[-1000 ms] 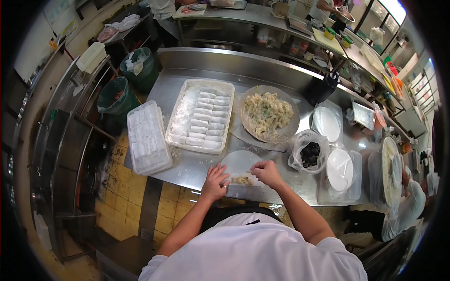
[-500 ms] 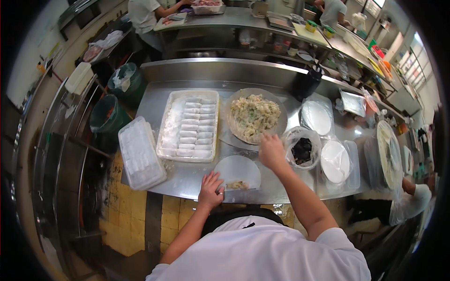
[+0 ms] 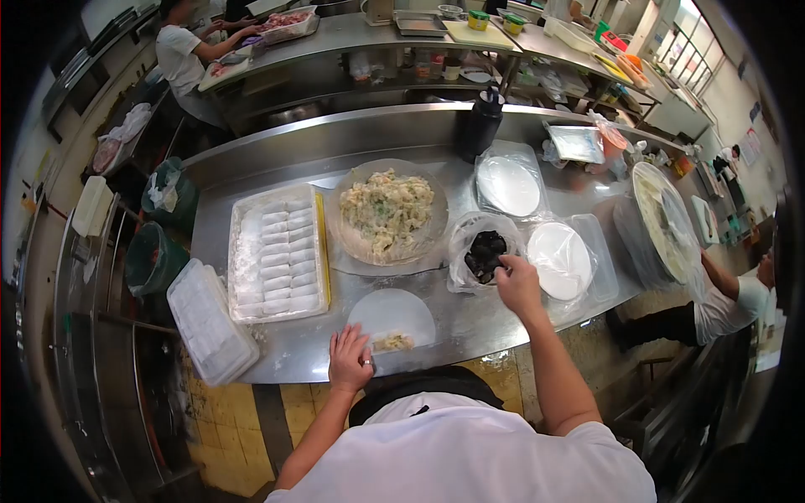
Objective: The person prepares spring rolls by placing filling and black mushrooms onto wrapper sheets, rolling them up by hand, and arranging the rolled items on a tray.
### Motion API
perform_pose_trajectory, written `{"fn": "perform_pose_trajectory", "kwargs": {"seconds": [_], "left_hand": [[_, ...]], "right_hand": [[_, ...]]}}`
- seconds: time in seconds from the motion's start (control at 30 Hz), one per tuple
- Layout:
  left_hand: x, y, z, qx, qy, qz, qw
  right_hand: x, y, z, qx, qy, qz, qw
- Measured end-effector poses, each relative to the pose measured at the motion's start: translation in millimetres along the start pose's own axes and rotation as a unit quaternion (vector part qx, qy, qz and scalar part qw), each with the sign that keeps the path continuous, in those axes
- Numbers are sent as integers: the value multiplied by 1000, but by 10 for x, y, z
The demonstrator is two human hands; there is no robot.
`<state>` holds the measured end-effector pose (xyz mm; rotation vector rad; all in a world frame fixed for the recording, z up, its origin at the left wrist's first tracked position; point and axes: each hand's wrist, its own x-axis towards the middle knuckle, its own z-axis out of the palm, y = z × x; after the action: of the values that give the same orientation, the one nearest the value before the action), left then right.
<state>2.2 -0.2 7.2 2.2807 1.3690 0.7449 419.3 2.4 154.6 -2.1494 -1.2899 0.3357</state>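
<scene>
A thin round translucent wrapper [image 3: 392,313] lies on the steel table, with a small strip of filling [image 3: 393,342] near its front edge. My left hand [image 3: 348,359] rests flat at the wrapper's left side, fingers apart. My right hand [image 3: 517,281] is at the right rim of a plastic-lined bowl, its fingers pinched together at the dark pieces [image 3: 486,254] inside; whatever is between the fingertips is too small to make out. Behind the wrapper is a large round tray of chopped filling [image 3: 386,210]. Rows of white rolls [image 3: 288,247] fill part of a white tray to the left.
A lidded container [image 3: 210,323] sits at the table's left edge. Stacks of white rounds [image 3: 558,261] and a black bottle [image 3: 480,126] stand right and behind. One person [image 3: 180,59] works at the back counter, another [image 3: 729,293] at the far right.
The view has turned to the right. My right hand has moved from the edge of the filling tray to the bowl of dark pieces. My left hand remains beside the wrapper.
</scene>
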Motion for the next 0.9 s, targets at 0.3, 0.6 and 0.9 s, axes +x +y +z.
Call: {"fn": "perform_pose_trajectory", "kwargs": {"seconds": [0.3, 0.6, 0.9], "left_hand": [[27, 40, -22, 16, -5, -1, 1000], [15, 22, 20, 13, 4, -8, 1000], [33, 41, 4, 22, 7, -5, 1000]], "right_hand": [[596, 464, 148, -196, -233, -93, 948], [681, 325, 149, -357, -318, -124, 870], [836, 391, 78, -313, -354, -105, 875]]}}
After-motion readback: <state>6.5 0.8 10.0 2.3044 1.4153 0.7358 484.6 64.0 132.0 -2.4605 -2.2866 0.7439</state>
